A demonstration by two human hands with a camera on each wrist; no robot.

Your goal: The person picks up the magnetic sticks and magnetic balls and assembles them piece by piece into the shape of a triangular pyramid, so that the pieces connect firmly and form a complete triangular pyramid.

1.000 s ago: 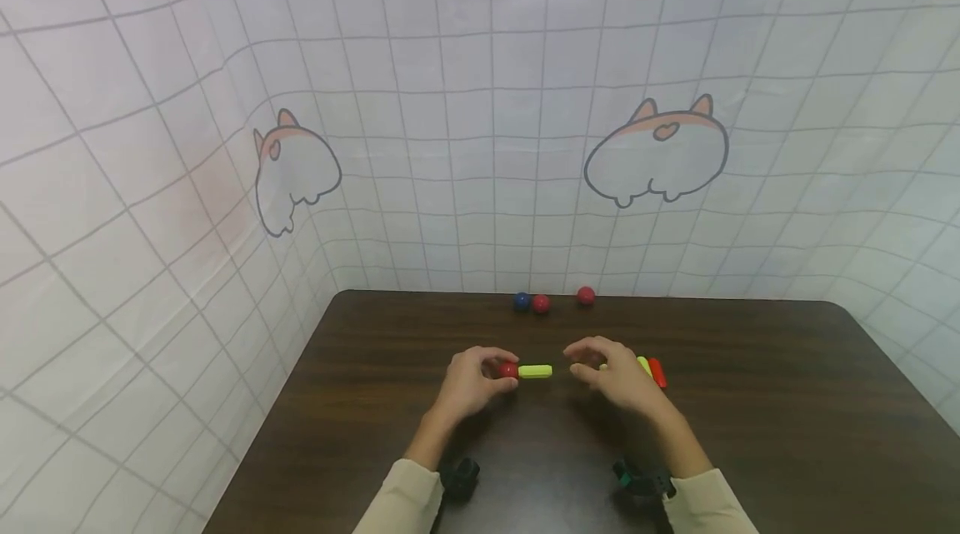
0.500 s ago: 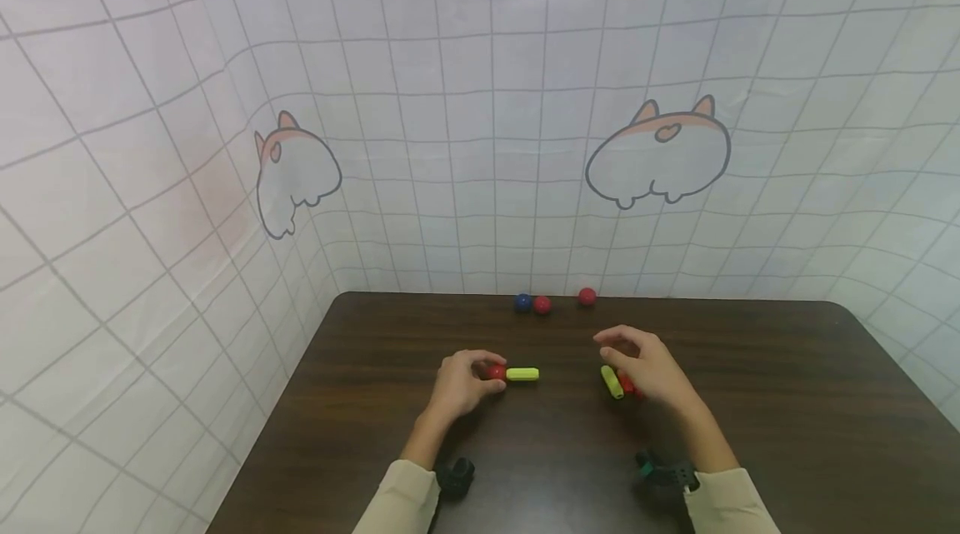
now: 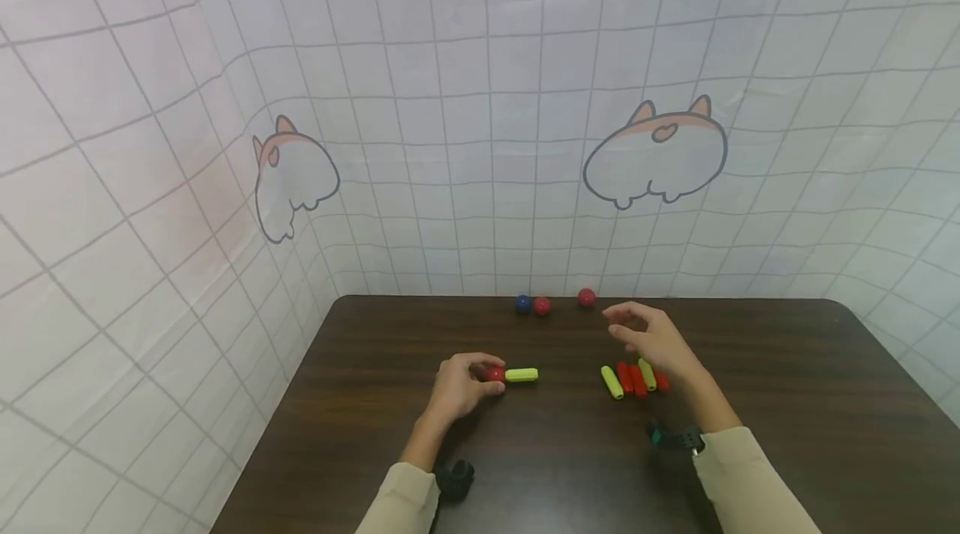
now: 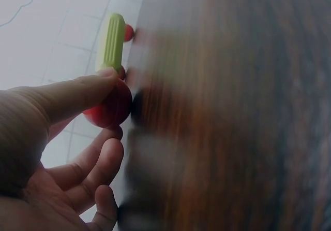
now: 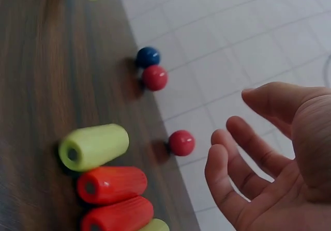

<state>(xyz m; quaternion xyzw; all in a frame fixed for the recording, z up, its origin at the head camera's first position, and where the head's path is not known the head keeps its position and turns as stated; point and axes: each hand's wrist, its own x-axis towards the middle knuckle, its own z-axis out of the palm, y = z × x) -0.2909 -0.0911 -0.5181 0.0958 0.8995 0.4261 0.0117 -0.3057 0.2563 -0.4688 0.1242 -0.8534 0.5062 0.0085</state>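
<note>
Here at the left, the left hand has a red ball pinched between thumb and fingers, low over the table. The ball sits right at the fingertips, its right side facing out of the grip. From there a lime stick runs straight out to the right, lying level, its left end against the ball and its right end free. The left wrist view shows the thumb tip laid just where ball and stick meet, so the grip is on the ball end and nearly the whole stick stands clear of the hand. The lower fingers curl loosely below the ball.

Over to the right, the right hand hangs with its fingers spread and softly bent, the thumb well apart from them. It is on the far side of a row of sticks, nearest to their far ends. Left to right, that row goes: a second lime stick, a red stick, another red one, a third lime stick, and one more red, partly hidden by the hand and wrist.

At the table's far edge, a blue ball sits just beside a second red ball, with a third red ball a little farther right, by the gridded cloth.
</note>
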